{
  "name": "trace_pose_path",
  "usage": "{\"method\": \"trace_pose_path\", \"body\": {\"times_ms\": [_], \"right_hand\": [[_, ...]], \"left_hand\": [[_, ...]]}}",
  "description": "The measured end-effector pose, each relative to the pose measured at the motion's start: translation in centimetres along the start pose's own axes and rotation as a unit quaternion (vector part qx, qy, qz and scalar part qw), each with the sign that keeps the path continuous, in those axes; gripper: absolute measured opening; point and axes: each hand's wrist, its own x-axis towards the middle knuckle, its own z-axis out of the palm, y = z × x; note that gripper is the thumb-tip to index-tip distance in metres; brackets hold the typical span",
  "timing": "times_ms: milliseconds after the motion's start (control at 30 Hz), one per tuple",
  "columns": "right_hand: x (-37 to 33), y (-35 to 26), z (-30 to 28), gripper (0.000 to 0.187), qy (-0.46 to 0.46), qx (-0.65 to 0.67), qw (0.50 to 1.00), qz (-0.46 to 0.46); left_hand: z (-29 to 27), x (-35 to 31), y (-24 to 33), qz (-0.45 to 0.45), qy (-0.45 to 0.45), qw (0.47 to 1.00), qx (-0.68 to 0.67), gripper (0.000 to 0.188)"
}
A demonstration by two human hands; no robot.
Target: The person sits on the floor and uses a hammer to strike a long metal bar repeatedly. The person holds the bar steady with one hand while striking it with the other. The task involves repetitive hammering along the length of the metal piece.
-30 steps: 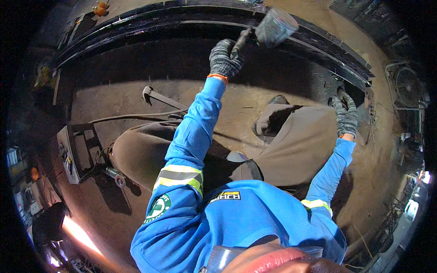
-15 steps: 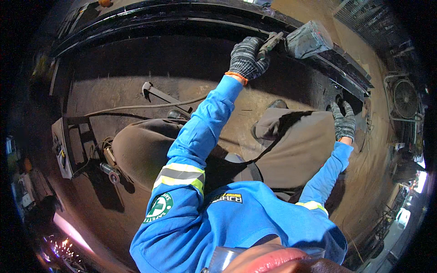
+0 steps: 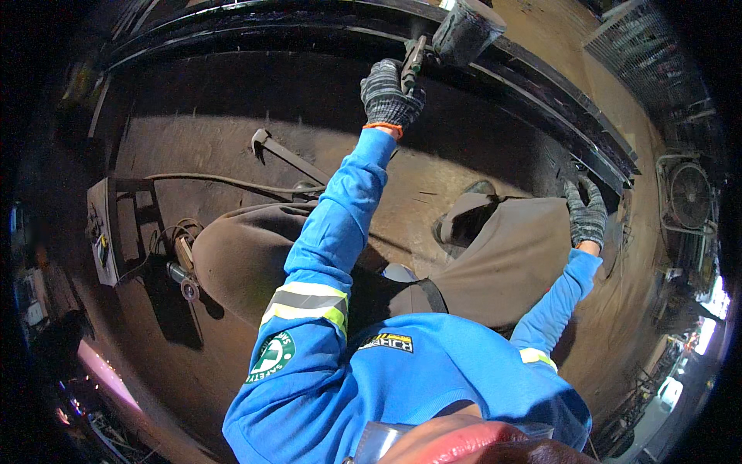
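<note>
My left hand (image 3: 390, 97), in a grey knitted glove with an orange cuff, is closed round a stained, greenish tool that looks like a spray gun (image 3: 413, 63). A dirty grey cup (image 3: 468, 32) sits at the tool's far end, over a long black steel beam (image 3: 340, 35). My right hand (image 3: 587, 213), gloved alike, is beside my right knee, close to the beam's right end. Its fingers are apart and stretched forward; I cannot tell whether their tips touch the beam.
A hammer-like tool (image 3: 290, 156) and a hose (image 3: 232, 182) lie on the floor. At the left stand a metal box frame (image 3: 104, 232) and an angle grinder (image 3: 184, 281). A round fan (image 3: 688, 193) is at the far right. Sparks (image 3: 75, 406) show at the lower left.
My left hand has moved left with the tool, and the grey cup has shifted left and farther away. My right hand has stayed almost in place near the beam's end.
</note>
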Motion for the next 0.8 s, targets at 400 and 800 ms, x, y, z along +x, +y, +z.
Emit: {"method": "trace_pose_path", "body": {"times_ms": [400, 800], "right_hand": [[0.8, -0.9, 1.1, 0.044, -0.003, -0.007, 1.000, -0.020], [0.4, -1.0, 0.7, 0.042, 0.006, -0.021, 1.000, -0.019]], "left_hand": [[-3.2, 2.4, -4.5, -0.162, 0.090, 0.978, 0.095, 0.042], [-1.6, 2.2, -5.1, -0.080, 0.074, 0.994, 0.007, 0.039]]}}
